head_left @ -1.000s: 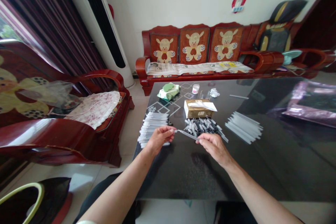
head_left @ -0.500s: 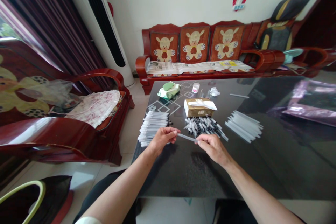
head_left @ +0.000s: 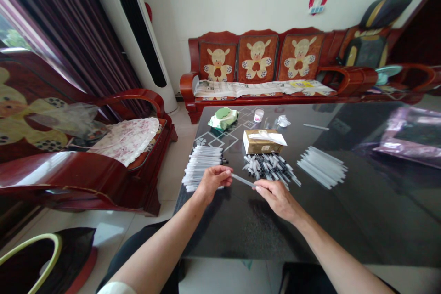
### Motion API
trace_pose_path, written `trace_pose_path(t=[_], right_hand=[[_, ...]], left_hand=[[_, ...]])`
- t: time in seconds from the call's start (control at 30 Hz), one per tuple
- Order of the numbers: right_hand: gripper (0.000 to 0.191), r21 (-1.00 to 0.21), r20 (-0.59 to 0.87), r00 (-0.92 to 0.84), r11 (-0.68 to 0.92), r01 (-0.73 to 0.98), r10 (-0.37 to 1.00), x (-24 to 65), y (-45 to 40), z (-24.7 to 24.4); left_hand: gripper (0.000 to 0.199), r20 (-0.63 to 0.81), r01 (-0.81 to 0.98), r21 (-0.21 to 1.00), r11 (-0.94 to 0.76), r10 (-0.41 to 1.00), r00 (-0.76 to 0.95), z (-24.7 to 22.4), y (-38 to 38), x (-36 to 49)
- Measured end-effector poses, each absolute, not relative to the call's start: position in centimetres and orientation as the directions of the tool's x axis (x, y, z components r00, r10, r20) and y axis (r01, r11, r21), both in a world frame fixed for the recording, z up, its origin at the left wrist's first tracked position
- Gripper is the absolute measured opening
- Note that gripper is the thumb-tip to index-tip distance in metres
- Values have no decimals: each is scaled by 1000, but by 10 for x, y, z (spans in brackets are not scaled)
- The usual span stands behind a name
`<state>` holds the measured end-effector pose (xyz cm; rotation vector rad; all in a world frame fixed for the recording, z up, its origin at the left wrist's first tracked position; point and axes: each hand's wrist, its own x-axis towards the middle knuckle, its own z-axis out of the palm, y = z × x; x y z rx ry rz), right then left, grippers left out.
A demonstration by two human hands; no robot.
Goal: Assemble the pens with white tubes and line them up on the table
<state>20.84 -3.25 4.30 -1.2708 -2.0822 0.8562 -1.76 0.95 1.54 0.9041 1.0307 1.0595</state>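
Observation:
Between my two hands a slim, translucent white pen barrel (head_left: 243, 180) is held above the dark table, slanting down to the right. My left hand (head_left: 216, 181) pinches its left end. The right end sits in the closed fingers of my right hand (head_left: 275, 196). Just beyond my left hand lies a stack of white pens (head_left: 203, 165) with dark tips. Behind the barrel is a loose pile of black-and-clear pen caps or tips (head_left: 270, 165); their exact kind is hard to tell. Farther right rests a bundle of translucent white tubes (head_left: 322, 166).
On the dark glossy table (head_left: 310, 225) stand a tissue box (head_left: 262, 143), a green wipes packet (head_left: 223, 118), a small cup (head_left: 258, 115) and crumpled tissue (head_left: 283, 121). One lone tube (head_left: 316, 127) lies farther back. A purple plastic bag (head_left: 413, 135) is at the right. A wooden sofa (head_left: 241, 99) stands behind.
My right hand has moved slightly left, nearer my left hand, with less of the barrel showing between them. The whole view has shifted a little.

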Motion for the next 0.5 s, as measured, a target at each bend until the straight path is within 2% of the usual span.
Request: trace_pose_path(t=[0.2, 0.37, 0.5], right_hand=[[32, -728, 140, -401, 369, 578, 905, 208, -34, 44], [32, -607, 192, -407, 433, 666, 893, 204, -37, 38], [31, -495, 253, -420, 489, 718, 872, 199, -40, 33]], left_hand=[[32, -211, -266, 928, 260, 957, 197, 17, 10, -20], [32, -241, -276, 920, 278, 957, 162, 17, 8, -16], [30, -275, -371, 877, 305, 952, 132, 12, 9, -15]])
